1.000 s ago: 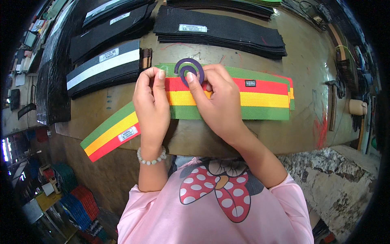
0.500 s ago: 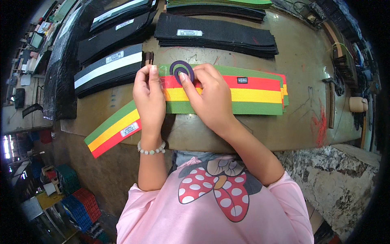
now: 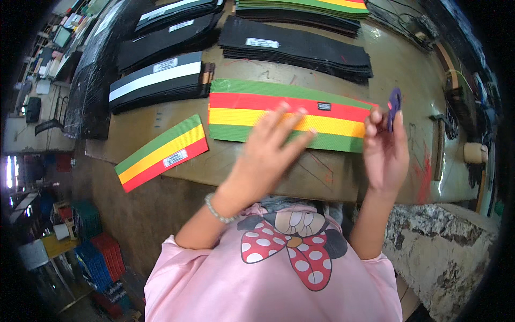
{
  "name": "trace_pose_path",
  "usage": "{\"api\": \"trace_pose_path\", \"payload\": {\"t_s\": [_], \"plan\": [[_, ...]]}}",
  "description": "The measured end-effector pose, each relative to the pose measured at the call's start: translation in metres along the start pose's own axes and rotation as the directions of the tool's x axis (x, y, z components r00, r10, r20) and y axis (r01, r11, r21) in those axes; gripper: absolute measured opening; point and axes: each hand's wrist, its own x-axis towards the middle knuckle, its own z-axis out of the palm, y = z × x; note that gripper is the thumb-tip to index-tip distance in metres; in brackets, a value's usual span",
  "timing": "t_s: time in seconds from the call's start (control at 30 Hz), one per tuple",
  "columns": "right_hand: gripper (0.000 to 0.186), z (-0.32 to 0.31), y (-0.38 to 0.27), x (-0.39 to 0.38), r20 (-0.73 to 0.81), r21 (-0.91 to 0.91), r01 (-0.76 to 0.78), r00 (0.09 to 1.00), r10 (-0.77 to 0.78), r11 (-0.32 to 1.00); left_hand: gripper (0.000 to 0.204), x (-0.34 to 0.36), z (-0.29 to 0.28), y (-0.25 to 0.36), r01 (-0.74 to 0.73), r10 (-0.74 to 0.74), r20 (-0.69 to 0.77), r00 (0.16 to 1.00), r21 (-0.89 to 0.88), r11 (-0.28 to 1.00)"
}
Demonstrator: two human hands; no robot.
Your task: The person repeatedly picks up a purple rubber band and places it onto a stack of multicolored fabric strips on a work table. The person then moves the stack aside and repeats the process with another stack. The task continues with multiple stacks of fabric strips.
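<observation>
1. Shirt (image 3: pixel 268 279): pink, bow print, nearest.
2. Bracelet (image 3: pixel 217 210): beaded, left wrist.
3. Left hand (image 3: pixel 263 153): palm down over long strip (image 3: pixel 343 126), fingers apart, blurred; can't tell how firmly they touch.
4. Right hand (image 3: pixel 385 161): raised at long strip's right end, thumb and fingers clamped on coil (image 3: pixel 394 110).
5. Coil: purple, seen nearly edge-on, upright, past the fingertips.
6. Long strip: flat on table (image 3: pixel 225 174), in front of person; bands near to far green, yellow, red, green. Small black label on red band, right of left hand.
7. Short strip (image 3: pixel 155 147): slanted, just beside long strip's left end, out of both hands. Red, yellow, green near to far; white label on red; lower left corner past table edge.
8. Striped stack (image 3: pixel 155 83): black with white band, beyond short strip.
9. Black stack (image 3: pixel 300 51): beyond long strip, white label on top.
10. Green stack (image 3: pixel 306 9): farthest back, partly cut off by frame, red and yellow bands showing.
</observation>
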Motion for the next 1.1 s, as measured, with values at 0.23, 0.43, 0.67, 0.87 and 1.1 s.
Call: {"api": "trace_pose_path", "payload": {"t_s": [0.23,0.43,0.67,0.87,1.1], "plan": [[0.042,0.020,0.023,-0.064,0.343,-0.389,-0.410,0.767,0.542,0.825,0.045,0.000,-0.104,-0.034,0.380,-0.416,-0.346,0.841,-0.169,0.909],[0.038,-0.002,0.045,-0.075,0.076,-0.859,-0.043,0.975,0.211,0.510,0.034,-0.101,-0.166,-0.086,0.689,-0.660,-0.344,0.668,-0.049,0.723],[0.033,-0.103,-0.075,-0.098,-0.371,-0.921,-0.210,0.729,-0.576,0.327,0.029,-0.092,-0.111,-0.095,0.664,-0.510,-0.477,0.715,0.238,0.708],[0.032,-0.116,-0.041,-0.093,-0.120,-0.962,-0.247,0.763,-0.635,-0.116,0.032,0.016,0.007,0.018,0.086,-0.102,-0.118,0.988,-0.134,0.987],[0.027,-0.101,-0.053,-0.091,-0.063,-0.879,-0.339,0.780,-0.622,-0.336,0.026,0.049,0.037,0.023,-0.018,0.013,-0.080,0.997,-0.061,0.998]]}}
